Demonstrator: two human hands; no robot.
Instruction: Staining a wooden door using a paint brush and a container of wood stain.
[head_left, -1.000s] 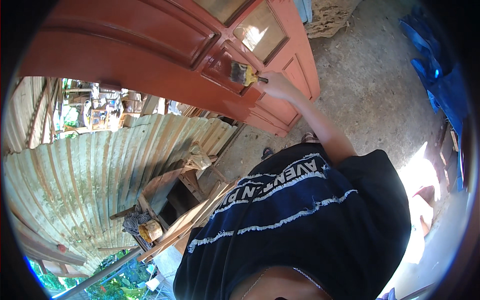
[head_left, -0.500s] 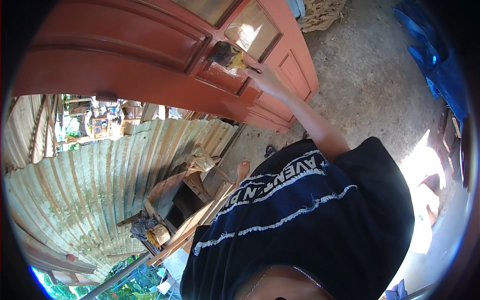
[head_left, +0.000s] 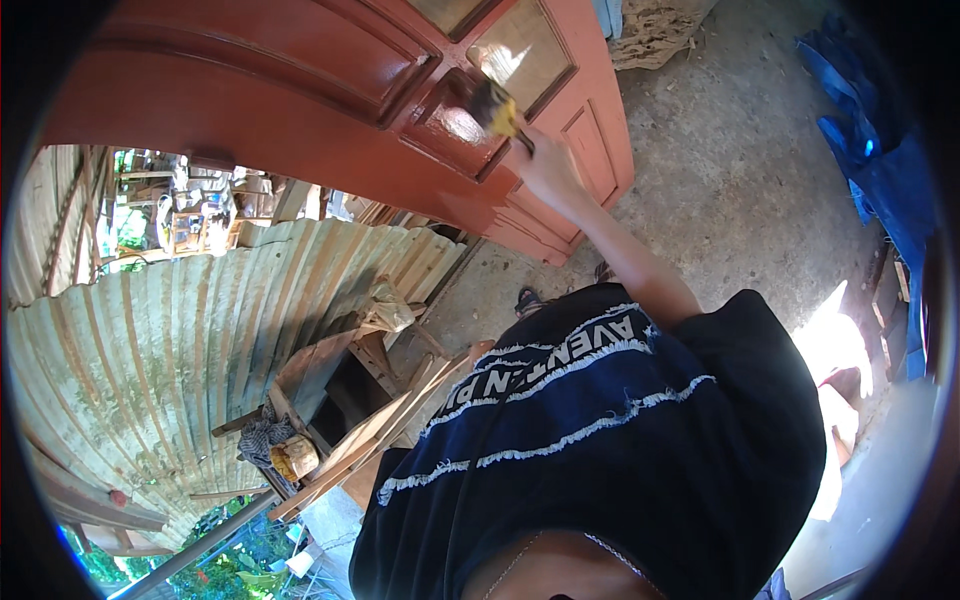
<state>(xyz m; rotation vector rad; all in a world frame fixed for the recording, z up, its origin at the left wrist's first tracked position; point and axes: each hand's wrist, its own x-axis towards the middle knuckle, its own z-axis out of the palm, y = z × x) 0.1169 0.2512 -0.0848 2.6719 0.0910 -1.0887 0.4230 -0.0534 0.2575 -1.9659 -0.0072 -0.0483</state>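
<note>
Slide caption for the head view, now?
Right hand holding a paintbrush at a reddish panelled door, one end paler.

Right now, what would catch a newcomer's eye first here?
Probably the big panelled door across the top, dark red over most of it and paler pink at its right end. Over it, the right hand holds a yellow-and-dark paintbrush. Then a corrugated metal sheet fills much of the left side.

A corrugated fence [head_left: 150, 360] occupies the left side. Blue sheeting [head_left: 893, 185] borders the concrete floor [head_left: 730, 170] at right. Green plants [head_left: 225, 550] show at lower left.
</note>
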